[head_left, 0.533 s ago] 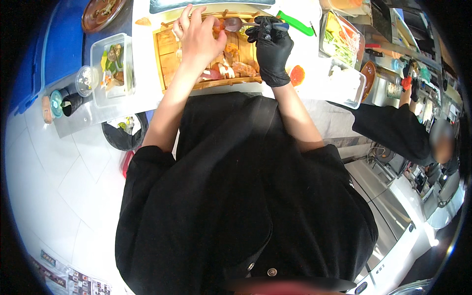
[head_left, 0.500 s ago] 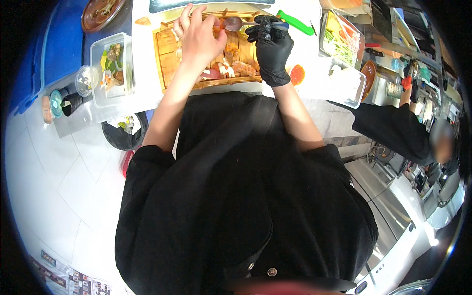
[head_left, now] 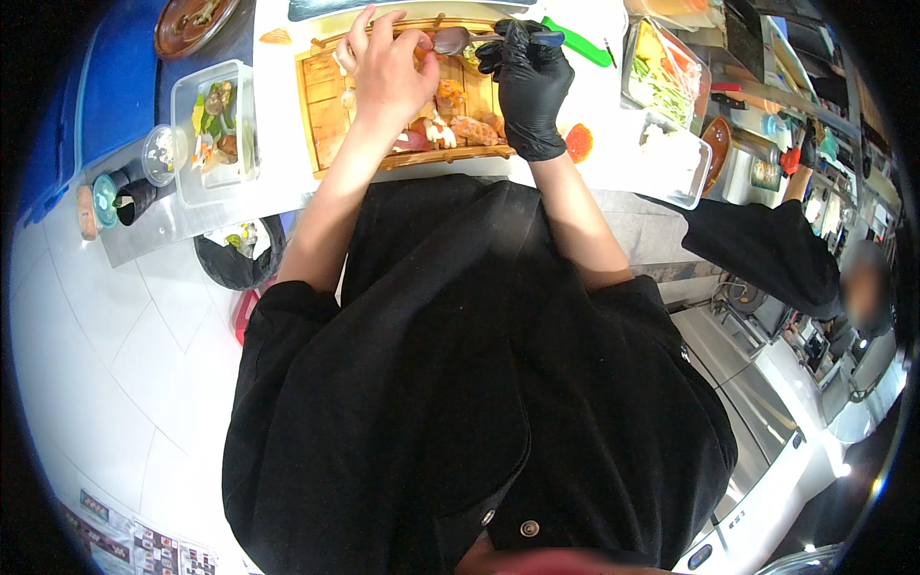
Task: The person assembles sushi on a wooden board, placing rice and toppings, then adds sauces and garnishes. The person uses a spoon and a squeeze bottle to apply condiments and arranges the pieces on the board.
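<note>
A bamboo serving tray (head_left: 326, 120) lies in front of me, with several sushi pieces (head_left: 471, 131) along its near right part. My bare left hand (head_left: 388, 81) reaches over it, thumb and forefinger closed about a small orange piece of food (head_left: 422, 54) that they partly hide. The other fingers are spread. In a black glove, my right hand (head_left: 533, 86) grips a spoon (head_left: 452, 40). The spoon lies level above the tray, its bowl pointing left and right beside the orange piece. Whether the two touch, I cannot tell.
Right of the tray are orange roe (head_left: 579, 143), a green-handled tool (head_left: 580, 43), a tub of cut vegetables (head_left: 661, 81) and a tub of white food (head_left: 671, 158). A clear scrap bin (head_left: 216, 134) stands left. At far right a person in black (head_left: 767, 249) works.
The spoon's bowl has shifted slightly left and down, closer to the left fingers. My right hand has turned a little. The left hand stays nearly in place.
</note>
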